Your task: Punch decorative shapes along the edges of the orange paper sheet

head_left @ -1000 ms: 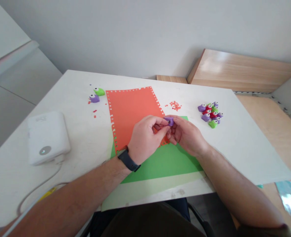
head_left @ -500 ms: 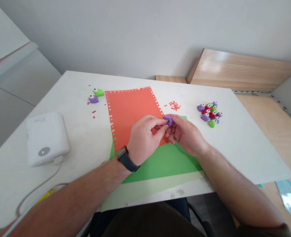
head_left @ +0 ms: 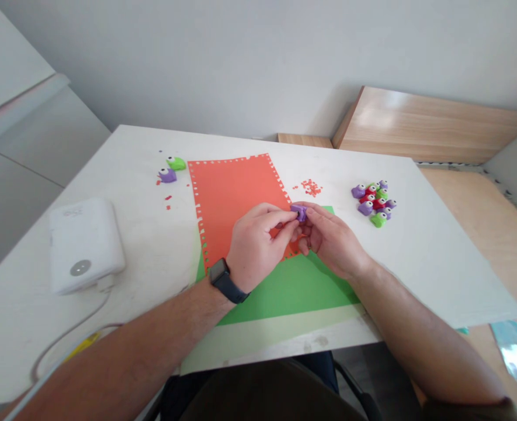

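Observation:
A small purple craft punch (head_left: 299, 211) is held between my two hands above the lower right corner of an orange sheet (head_left: 236, 196). My left hand (head_left: 258, 245), with a dark watch on the wrist, pinches the punch's near left side between thumb and forefinger. My right hand (head_left: 335, 242) grips its right side between thumb and fingers. Holes run along the sheet's left, top and right edges. Beneath the orange sheet lies a green sheet (head_left: 284, 295). Orange paper bits (head_left: 311, 187) are heaped beyond my right hand.
Several purple, red and green punches (head_left: 374, 203) cluster at the right. A green punch (head_left: 176, 164) and a purple punch (head_left: 167, 175) sit at the far left, near some scraps. A white device (head_left: 87, 245) with a cable (head_left: 72, 327) rests on the white table (head_left: 433, 257).
My fingers have shifted slightly on the purple punch, which has turned a little. The view has moved a touch; the sheets and other punches stay in place.

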`<state>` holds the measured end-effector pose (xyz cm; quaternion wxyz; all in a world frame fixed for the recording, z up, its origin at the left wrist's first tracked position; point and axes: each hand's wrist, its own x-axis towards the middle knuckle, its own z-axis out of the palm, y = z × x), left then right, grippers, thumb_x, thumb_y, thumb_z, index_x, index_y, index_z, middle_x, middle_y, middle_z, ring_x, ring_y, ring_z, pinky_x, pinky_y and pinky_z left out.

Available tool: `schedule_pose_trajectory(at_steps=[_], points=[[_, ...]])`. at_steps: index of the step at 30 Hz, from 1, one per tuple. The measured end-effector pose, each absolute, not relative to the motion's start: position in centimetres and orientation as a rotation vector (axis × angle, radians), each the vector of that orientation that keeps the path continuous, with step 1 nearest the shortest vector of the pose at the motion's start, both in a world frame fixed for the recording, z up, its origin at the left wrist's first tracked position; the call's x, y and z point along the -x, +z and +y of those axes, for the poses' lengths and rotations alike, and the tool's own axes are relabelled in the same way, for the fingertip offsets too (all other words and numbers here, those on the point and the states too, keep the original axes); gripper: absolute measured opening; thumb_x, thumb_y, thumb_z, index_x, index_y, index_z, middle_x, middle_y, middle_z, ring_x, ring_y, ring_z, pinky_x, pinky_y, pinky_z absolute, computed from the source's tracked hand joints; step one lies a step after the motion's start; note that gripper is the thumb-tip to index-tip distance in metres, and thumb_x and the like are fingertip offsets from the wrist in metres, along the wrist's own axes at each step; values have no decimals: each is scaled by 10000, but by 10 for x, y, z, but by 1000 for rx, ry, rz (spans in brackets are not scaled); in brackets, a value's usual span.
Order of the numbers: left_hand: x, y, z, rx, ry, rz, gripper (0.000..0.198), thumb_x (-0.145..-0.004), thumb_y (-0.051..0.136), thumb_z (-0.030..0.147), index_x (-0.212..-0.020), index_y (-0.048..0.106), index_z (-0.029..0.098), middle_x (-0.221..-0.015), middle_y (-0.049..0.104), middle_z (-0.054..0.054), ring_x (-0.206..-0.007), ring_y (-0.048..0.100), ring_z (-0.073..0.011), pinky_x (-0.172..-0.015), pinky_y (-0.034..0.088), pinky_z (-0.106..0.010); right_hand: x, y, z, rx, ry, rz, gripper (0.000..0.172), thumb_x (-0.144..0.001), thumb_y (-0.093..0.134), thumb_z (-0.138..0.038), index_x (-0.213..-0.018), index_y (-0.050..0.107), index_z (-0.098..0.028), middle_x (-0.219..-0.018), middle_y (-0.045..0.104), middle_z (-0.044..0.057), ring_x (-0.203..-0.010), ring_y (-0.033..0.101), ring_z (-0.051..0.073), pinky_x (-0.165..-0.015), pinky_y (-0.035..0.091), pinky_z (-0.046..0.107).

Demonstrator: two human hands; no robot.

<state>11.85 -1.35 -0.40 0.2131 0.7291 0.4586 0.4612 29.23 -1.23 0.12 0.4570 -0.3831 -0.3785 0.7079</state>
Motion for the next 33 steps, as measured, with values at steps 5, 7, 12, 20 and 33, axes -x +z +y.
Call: schedule_pose_trajectory(at_steps=[5,7,12,20,33], points=[[-119,-4,-14,-2015,1269,1282,140,-976,686,224,-1030,815,238,-954,774,-33,-872,713,-159,-835,570,-290,-291,1,-13,959,1735,-931,272,-981,677,-401,-1172,668,-208,-910,667,33,-766,634,158,-529,481,242],[-119,-4,-14,-2008,1258,1286,142,-974,688,216,-1038,815,231,-967,776,-34,-877,713,-157,-838,570,-288,-291,1,-13,957,1730,-934,272,-984,680,-396,-1182,668,-209,-937,673,35,-773,639,155,-533,491,241],[-121,-6,-14,-1973,1241,1291,138,-974,681,210,-1041,801,228,-980,777,-40,-882,717,-167,-832,582,-302,-290,-2,-13,970,1708,-941,279,-969,705,-397,-1181,679,-218,-966,686,32,-759,639,144,-539,509,241],[-122,-10,-12,-1899,1243,1266,110,-952,699,186,-1022,778,218,-966,771,-38,-832,710,-159,-802,597,-305,-290,-2,-13,980,1714,-932,257,-966,695,-395,-1143,689,-209,-965,695,45,-749,632,149,-536,513,244],[-123,-8,-15,-1838,1296,1307,42,-915,760,189,-951,747,206,-902,770,-25,-786,696,-150,-787,588,-306,-290,4,-13,963,1747,-892,260,-958,690,-367,-1159,687,-204,-920,681,43,-744,617,158,-545,509,257]])
